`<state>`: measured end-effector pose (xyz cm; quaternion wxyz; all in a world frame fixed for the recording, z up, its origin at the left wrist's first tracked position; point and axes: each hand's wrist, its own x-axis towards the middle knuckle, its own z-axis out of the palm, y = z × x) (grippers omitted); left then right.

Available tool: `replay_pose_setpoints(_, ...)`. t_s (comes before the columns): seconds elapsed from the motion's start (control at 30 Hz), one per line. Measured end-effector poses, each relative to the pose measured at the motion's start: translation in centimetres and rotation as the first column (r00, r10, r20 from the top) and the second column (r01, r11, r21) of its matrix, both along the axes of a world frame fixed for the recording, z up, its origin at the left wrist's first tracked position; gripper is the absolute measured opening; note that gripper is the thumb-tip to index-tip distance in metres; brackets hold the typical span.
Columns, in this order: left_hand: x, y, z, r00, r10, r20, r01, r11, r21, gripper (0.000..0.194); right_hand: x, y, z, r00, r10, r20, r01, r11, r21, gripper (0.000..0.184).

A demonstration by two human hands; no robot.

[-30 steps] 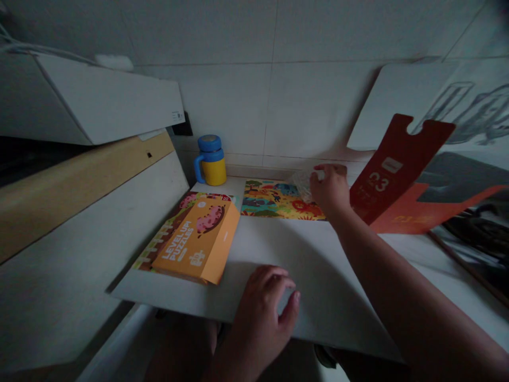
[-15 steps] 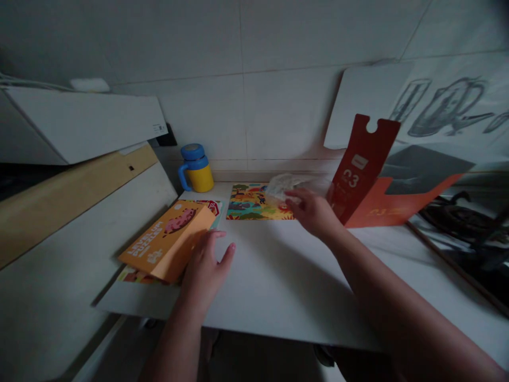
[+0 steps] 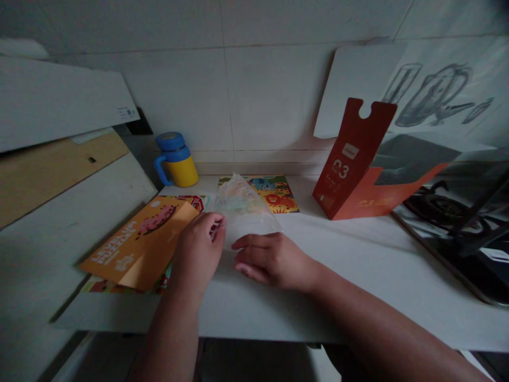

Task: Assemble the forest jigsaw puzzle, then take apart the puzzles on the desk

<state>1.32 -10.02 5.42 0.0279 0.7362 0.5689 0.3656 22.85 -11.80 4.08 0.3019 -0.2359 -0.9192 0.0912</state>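
Note:
A crumpled clear plastic bag (image 3: 242,204) stands half-raised in front of me, partly covering a colourful animal puzzle board (image 3: 280,199) by the wall. My left hand (image 3: 201,244) pinches the bag's lower left edge between thumb and forefinger. Just below the bag's front edge, my right hand (image 3: 270,259) has loosely bent fingers pointing left, with a gap before the thumb; whether it touches the plastic is unclear. Left of my left hand, an orange puzzle sleeve (image 3: 139,239) lies over other printed boards (image 3: 101,285).
A blue and yellow mug (image 3: 178,162) stands against the wall at the back left. To the right is an open red-orange box (image 3: 345,180), with a gas stove (image 3: 441,212) beyond it. White panels (image 3: 59,101) lean at the left.
The plastic bag has come left and nearer, off the right part of the puzzle board. My right hand moved down and left; my left hand rose from beside the sleeve and closed on the bag.

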Motion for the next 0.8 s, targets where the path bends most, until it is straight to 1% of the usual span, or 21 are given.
replay_pose_setpoints(0.03, -0.2, -0.1, -0.2, 0.999, 0.036, 0.007, -0.036, 0.999, 0.040, 0.011, 0.9, 0.2, 0.3, 0.995, -0.040, -0.088, 0.042, 0.999, 0.022, 0.024)
replay_pose_setpoints(0.07, -0.3, -0.2, -0.3, 0.998, 0.068, 0.015, -0.069, 0.994, 0.080, 0.011, 1.8, 0.5, 0.7, 0.978, -0.109, -0.177, 0.118, 0.992, 0.045, 0.029)
replay_pose_setpoints(0.1, -0.3, -0.3, -0.5, 0.995, 0.094, 0.024, -0.096, 0.989, 0.114, 0.012, 2.7, 1.0, 0.9, 0.940, -0.212, -0.267, 0.234, 0.971, 0.055, 0.033)
replay_pose_setpoints(0.13, -0.3, -0.4, -0.6, 0.994, 0.108, 0.034, -0.112, 0.984, 0.142, 0.013, 3.6, 1.5, 1.1, 0.870, -0.337, -0.359, 0.380, 0.924, 0.053, 0.037)
replay_pose_setpoints(0.17, -0.2, -0.5, -0.7, 0.993, 0.110, 0.047, -0.116, 0.979, 0.165, 0.013, 4.5, 2.3, 1.1, 0.786, -0.461, -0.412, 0.514, 0.857, 0.022, 0.040)
replay_pose_setpoints(0.2, -0.1, -0.6, -0.9, 0.993, 0.099, 0.060, -0.109, 0.977, 0.181, 0.013, 5.3, 3.1, 0.9, 0.700, -0.584, -0.411, 0.629, 0.776, -0.032, 0.041)
replay_pose_setpoints(0.23, 0.0, -0.6, -1.0, 0.994, 0.084, 0.074, -0.097, 0.977, 0.190, 0.013, 6.0, 4.1, 0.6, 0.654, -0.667, -0.357, 0.696, 0.716, -0.063, 0.040)
replay_pose_setpoints(0.27, 0.1, -0.6, -1.1, 0.994, 0.068, 0.088, -0.084, 0.978, 0.192, 0.012, 6.5, 5.1, 0.1, 0.644, -0.716, -0.269, 0.725, 0.684, -0.084, 0.038)
replay_pose_setpoints(0.3, 0.2, -0.6, -1.3, 0.993, 0.054, 0.103, -0.073, 0.979, 0.189, 0.012, 6.9, 6.0, -0.6, 0.646, -0.745, -0.167, 0.740, 0.665, -0.103, 0.035)
replay_pose_setpoints(0.33, 0.2, -0.5, -1.4, 0.992, 0.042, 0.118, -0.063, 0.982, 0.179, 0.013, 7.2, 6.9, -1.3, 0.653, -0.753, -0.075, 0.744, 0.657, -0.119, 0.030)
replay_pose_setpoints(0.37, 0.3, -0.5, -1.5, 0.991, 0.031, 0.134, -0.053, 0.985, 0.165, 0.017, 7.4, 7.7, -2.2, 0.667, -0.745, -0.006, 0.738, 0.661, -0.135, 0.025)
replay_pose_setpoints(0.4, 0.3, -0.5, -1.6, 0.989, 0.019, 0.146, -0.042, 0.988, 0.150, 0.021, 7.5, 8.3, -3.0, 0.691, -0.720, 0.062, 0.720, 0.679, -0.143, 0.023)
replay_pose_setpoints(0.43, 0.3, -0.5, -1.7, 0.988, 0.007, 0.156, -0.029, 0.990, 0.140, 0.026, 7.5, 8.7, -3.7, 0.706, -0.699, 0.111, 0.708, 0.692, -0.144, 0.027)
replay_pose_setpoints(0.5, 0.4, -0.5, -1.9, 0.987, -0.024, 0.157, 0.005, 0.992, 0.124, 0.031, 7.3, 9.1, -4.7, 0.725, -0.672, 0.153, 0.689, 0.711, -0.141, 0.036)
replay_pose_setpoints(0.57, 0.4, -0.5, -2.1, 0.990, -0.040, 0.134, 0.025, 0.993, 0.114, 0.033, 7.1, 9.0, -5.0, 0.734, -0.659, 0.163, 0.678, 0.722, -0.137, 0.040)
replay_pose_setpoints(0.67, 0.3, -0.4, -2.4, 0.995, -0.033, 0.092, 0.023, 0.994, 0.105, 0.038, 6.9, 8.6, -4.8, 0.744, -0.644, 0.179, 0.667, 0.734, -0.129, 0.041)
replay_pose_setpoints(0.8, 0.0, -0.3, -2.8, 0.996, 0.033, 0.087, -0.039, 0.997, 0.065, 0.044, 6.9, 8.5, -4.6, 0.730, -0.648, 0.218, 0.679, 0.726, -0.112, 0.042)
